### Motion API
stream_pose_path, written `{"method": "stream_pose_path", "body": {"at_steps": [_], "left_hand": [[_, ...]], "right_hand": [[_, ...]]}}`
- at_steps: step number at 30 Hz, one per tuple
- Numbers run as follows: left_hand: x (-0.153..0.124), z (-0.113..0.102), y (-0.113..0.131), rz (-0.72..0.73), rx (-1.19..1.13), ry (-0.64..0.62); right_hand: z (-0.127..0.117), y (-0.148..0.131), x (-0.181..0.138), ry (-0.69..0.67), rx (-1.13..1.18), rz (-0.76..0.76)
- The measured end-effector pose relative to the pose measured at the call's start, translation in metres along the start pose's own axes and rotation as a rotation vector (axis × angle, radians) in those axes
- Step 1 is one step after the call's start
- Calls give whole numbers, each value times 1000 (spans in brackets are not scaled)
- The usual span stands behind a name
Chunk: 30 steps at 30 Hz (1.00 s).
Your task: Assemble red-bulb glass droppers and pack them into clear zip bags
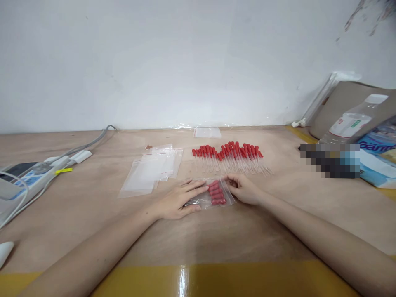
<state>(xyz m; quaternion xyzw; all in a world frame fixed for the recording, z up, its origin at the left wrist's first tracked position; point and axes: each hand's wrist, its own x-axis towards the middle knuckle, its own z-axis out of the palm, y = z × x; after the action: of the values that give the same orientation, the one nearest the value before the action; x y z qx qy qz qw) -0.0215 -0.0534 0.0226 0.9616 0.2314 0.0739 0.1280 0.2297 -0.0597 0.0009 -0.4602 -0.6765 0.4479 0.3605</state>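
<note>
A clear zip bag (229, 199) lies flat on the table with several red-bulbed droppers (217, 193) inside, their bulbs side by side near its right end. My left hand (182, 199) rests flat over the left part of the bag, fingers spread, and hides most of the dropper tubes. At the bag's right edge my right hand (245, 189) has its thumb and forefinger pinched on the plastic. Behind the bag, a long row of loose droppers (235, 150) lies with red bulbs away from me and clear tubes towards me.
Overlapping flat zip bags (145, 173) lie left of the droppers, and another small bag (207, 132) lies near the wall. A power strip (31, 181) with cables is at far left. On the right are a plastic bottle (349, 121) and a blue-white packet (379, 167).
</note>
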Motion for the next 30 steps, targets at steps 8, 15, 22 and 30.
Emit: {"method": "stream_pose_path", "body": {"at_steps": [8, 15, 22, 30], "left_hand": [[0, 0, -1, 9, -9, 11], [0, 0, 0, 13, -25, -5], [-1, -1, 3, 20, -128, 67], [4, 3, -4, -629, -544, 746]], "right_hand": [[2, -7, 0, 264, 185, 209], [-1, -17, 1, 57, 231, 429], [5, -17, -4, -40, 359, 244], [6, -13, -3, 24, 809, 98]]}}
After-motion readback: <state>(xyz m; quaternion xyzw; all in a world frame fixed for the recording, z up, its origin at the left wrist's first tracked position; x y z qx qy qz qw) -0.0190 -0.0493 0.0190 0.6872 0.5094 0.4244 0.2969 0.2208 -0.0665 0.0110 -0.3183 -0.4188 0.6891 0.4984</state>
